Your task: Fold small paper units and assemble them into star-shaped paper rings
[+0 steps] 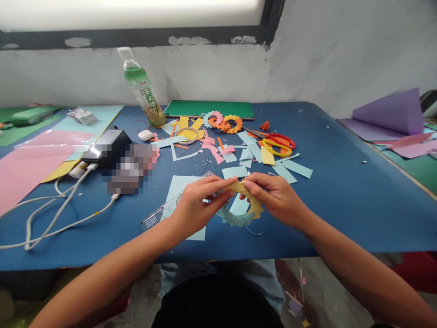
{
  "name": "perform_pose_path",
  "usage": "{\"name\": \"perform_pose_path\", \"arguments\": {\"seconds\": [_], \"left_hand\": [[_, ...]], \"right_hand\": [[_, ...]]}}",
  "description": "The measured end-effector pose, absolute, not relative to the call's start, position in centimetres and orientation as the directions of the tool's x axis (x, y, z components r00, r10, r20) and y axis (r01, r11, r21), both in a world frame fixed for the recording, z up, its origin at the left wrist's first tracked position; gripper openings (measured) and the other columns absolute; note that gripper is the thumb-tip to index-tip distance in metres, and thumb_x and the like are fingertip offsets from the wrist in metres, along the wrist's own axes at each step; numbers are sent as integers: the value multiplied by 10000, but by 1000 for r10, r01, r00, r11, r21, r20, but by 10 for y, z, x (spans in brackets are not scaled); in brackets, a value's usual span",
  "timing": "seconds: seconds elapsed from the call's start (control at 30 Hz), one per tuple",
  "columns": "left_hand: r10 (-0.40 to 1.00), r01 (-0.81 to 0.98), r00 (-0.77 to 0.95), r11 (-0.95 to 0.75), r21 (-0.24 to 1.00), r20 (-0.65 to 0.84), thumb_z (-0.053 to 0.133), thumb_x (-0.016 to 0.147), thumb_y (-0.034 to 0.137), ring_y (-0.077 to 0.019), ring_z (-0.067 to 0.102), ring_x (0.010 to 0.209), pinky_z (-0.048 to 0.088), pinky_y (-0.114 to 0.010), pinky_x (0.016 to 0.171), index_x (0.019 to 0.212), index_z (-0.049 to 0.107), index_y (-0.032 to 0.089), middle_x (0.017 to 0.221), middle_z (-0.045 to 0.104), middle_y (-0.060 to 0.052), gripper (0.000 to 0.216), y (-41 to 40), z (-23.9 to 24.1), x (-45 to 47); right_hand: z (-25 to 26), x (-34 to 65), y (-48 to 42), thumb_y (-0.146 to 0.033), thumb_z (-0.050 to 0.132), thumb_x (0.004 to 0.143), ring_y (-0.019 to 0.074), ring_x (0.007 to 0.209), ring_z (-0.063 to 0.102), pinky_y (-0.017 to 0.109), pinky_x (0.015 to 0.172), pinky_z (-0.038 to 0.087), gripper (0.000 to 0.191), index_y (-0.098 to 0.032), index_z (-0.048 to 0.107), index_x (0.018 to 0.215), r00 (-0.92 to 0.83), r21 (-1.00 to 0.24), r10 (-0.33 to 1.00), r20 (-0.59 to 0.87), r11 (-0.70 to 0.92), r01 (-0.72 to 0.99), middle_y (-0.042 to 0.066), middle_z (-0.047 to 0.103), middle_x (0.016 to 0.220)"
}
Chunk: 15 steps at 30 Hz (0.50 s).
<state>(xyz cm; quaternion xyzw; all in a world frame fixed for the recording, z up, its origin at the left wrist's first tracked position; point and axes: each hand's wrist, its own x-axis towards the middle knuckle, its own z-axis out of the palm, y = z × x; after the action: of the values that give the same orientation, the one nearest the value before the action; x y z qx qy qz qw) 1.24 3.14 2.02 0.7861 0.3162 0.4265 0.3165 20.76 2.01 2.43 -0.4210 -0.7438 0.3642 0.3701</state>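
Note:
Between my two hands is a folded paper ring [237, 219], part yellow and part light blue, with a jagged outer edge. The thumb and fingers of my left hand [201, 199] pinch its upper left side. On the upper right, my right hand [278, 197] pinches the yellow part. The ring is held above the near middle of the table, and my fingers hide some of it. A light blue paper sheet [196, 233] and a clear plastic ruler [160, 215] lie beneath and beside my left hand.
Scissors [278, 145], a tape roll [186, 135], finished paper rings [223, 122] and cut paper strips [297, 167] lie beyond my hands. A drink bottle [145, 93] stands at the back. Left are a black charger [107, 146] and white cables [54, 196]; purple paper [387, 114] lies right.

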Motion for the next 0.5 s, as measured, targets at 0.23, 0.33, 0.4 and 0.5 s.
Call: {"name": "perform_pose_path", "arguments": {"seconds": [0.23,0.33,0.4,0.5], "left_hand": [[919,72,310,-279,957,245,660,776,236,-90,618,546,547,-163,499,969,645,149,686,638,4,212,31,22,19],[919,50,321,-258,965,229,627,804,256,-102,627,593,563,-183,525,1021,608,152,694,622,8,241,32,21,18],[899,64,380,-259,964,217,561,850,281,-108,622,617,565,-200,534,1076,577,155,705,611,4,259,32,20,17],[867,136,440,-324,936,235,467,901,283,-88,585,584,538,-198,541,1114,557,169,719,592,4,258,32,18,15]], "right_hand": [[23,205,19,-332,416,923,87,585,472,209,542,365,259,-171,573,795,-390,-868,896,210,355,347,-20,550,668],[21,206,19,-321,398,928,81,545,399,209,515,325,283,-173,530,726,-373,-845,897,237,380,376,-41,455,602],[19,207,19,-311,388,931,84,545,392,212,518,320,288,-171,530,724,-385,-825,888,251,404,394,-41,437,597],[17,208,20,-315,380,936,88,559,413,216,531,326,295,-164,554,751,-405,-803,881,247,420,423,-32,463,613]]}}
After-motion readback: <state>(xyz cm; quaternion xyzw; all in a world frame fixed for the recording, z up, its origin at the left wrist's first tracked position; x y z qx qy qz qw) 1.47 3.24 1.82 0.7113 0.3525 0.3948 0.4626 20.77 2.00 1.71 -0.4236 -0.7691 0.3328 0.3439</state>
